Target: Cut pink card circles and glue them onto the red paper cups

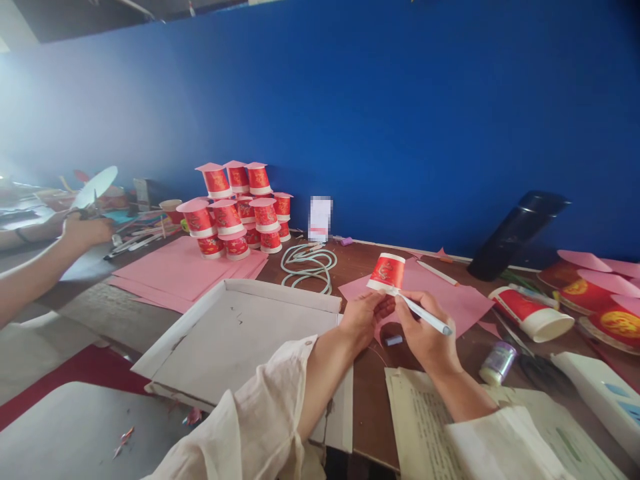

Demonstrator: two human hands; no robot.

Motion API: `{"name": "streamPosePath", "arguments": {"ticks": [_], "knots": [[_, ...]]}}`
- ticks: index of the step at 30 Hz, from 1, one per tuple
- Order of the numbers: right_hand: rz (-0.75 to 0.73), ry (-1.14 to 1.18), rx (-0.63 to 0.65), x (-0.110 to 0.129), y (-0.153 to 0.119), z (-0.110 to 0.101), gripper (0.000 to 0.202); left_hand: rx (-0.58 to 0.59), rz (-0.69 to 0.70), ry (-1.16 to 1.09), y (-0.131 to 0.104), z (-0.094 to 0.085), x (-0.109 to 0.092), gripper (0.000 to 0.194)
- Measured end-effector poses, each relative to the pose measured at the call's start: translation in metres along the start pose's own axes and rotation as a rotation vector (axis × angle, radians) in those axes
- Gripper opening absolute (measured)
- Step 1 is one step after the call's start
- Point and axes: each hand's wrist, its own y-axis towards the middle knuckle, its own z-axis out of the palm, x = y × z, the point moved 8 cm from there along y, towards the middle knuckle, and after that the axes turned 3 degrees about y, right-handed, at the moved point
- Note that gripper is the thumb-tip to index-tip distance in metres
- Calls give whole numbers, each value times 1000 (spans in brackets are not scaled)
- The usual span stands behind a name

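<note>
My left hand [364,317] has its fingers curled at the lower white edge of a red paper cup [387,270] with a golden dragon print; its fingertips are partly hidden. In my right hand [427,333] is a white marker [427,315], gripped like a pen. The marker's tip meets the cup's white rim. Under both hands lies a pink paper sheet [470,301]. A small pen cap [393,340] rests just below my hands.
Stacked red cups with pink paper tops [227,217] stand on pink sheets [150,270] at left. Nearby are a white box lid [260,333], a coiled cable [310,267], a black bottle [515,233], scissors [545,370] and a lying cup [530,313]. Another person's hand [87,230] works at far left.
</note>
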Motion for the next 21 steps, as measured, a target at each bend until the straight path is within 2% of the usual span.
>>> {"name": "streamPosePath", "arguments": {"ticks": [10, 21], "knots": [[-8, -9, -49, 4, 0, -6, 18, -33, 2, -16, 0, 0, -1, 11], [36, -31, 29, -5, -1, 2, 22, -23, -9, -8, -4, 1, -3, 9]]}}
